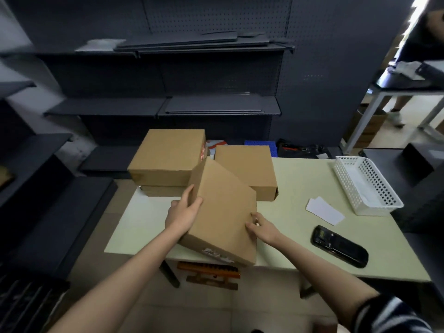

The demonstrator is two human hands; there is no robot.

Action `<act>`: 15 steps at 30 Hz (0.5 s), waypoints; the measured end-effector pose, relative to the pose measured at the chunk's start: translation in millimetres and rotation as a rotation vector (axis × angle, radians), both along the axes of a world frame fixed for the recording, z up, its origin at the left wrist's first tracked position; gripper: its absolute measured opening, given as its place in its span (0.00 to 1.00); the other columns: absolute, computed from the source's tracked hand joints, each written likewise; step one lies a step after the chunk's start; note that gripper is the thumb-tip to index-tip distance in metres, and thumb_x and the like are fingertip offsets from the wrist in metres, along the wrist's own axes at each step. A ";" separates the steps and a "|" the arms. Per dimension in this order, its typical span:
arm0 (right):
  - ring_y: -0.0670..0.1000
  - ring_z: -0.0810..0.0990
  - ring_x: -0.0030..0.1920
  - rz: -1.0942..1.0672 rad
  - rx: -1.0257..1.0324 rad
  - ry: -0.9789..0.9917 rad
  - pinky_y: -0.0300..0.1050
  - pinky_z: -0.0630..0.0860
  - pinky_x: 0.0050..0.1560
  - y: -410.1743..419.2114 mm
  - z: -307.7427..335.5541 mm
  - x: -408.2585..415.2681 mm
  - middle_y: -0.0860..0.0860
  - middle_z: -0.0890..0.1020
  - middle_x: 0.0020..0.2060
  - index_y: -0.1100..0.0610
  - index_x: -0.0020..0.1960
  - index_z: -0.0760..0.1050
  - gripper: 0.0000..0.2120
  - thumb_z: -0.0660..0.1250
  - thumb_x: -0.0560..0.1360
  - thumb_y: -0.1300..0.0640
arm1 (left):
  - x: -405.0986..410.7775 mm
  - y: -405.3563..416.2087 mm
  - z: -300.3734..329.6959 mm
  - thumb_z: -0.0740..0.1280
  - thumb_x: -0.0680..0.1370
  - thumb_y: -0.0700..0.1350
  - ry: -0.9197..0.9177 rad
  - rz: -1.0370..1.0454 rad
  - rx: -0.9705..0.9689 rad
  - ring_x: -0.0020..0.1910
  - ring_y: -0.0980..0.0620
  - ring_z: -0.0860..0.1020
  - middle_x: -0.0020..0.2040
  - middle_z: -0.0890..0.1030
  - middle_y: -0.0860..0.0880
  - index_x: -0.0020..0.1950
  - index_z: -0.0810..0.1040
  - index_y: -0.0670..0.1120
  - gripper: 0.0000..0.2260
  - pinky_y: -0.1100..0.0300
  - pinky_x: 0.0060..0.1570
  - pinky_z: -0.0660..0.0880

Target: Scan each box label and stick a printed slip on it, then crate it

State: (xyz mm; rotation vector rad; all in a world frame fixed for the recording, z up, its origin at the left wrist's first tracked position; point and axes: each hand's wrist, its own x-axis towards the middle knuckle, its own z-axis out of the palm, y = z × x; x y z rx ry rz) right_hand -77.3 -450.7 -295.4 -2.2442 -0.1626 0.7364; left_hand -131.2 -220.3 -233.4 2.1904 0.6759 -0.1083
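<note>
Above table (pixel 300 188), tilted brown box (pixel 223 212), blurred label; left grip (pixel 183 212) clasping edge, right grip (pixel 262 228) flat against side.

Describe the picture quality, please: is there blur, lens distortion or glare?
Head view: wide-angle bending curves the shelves and table edges; the label on the tilted box is blurred and unreadable; bright overexposure at the upper right corner; the left side is dim.
</note>
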 end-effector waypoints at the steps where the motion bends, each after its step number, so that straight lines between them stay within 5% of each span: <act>1: 0.57 0.68 0.70 0.015 0.015 -0.012 0.46 0.64 0.67 5.0 2.1 -1.4 0.55 0.67 0.72 0.58 0.76 0.55 0.27 0.57 0.82 0.48 | -0.4 2.4 3.0 0.55 0.77 0.65 0.008 -0.004 0.050 0.61 0.42 0.72 0.66 0.68 0.42 0.73 0.55 0.66 0.25 0.50 0.58 0.69; 10: 0.49 0.67 0.71 -0.213 0.475 -0.093 0.46 0.62 0.72 58.2 55.0 -8.1 0.50 0.67 0.72 0.54 0.75 0.60 0.26 0.60 0.80 0.49 | -9.9 -8.3 33.1 0.58 0.75 0.67 0.023 -0.174 0.401 0.68 0.44 0.66 0.69 0.66 0.44 0.76 0.57 0.56 0.32 0.51 0.61 0.67; 15: 0.50 0.69 0.69 -0.315 0.549 -0.100 0.54 0.67 0.69 50.5 62.2 -16.3 0.50 0.68 0.71 0.53 0.76 0.56 0.32 0.62 0.78 0.44 | -11.5 -25.2 25.4 0.58 0.76 0.66 -0.073 -0.317 0.193 0.69 0.46 0.68 0.73 0.63 0.46 0.78 0.52 0.52 0.36 0.50 0.63 0.69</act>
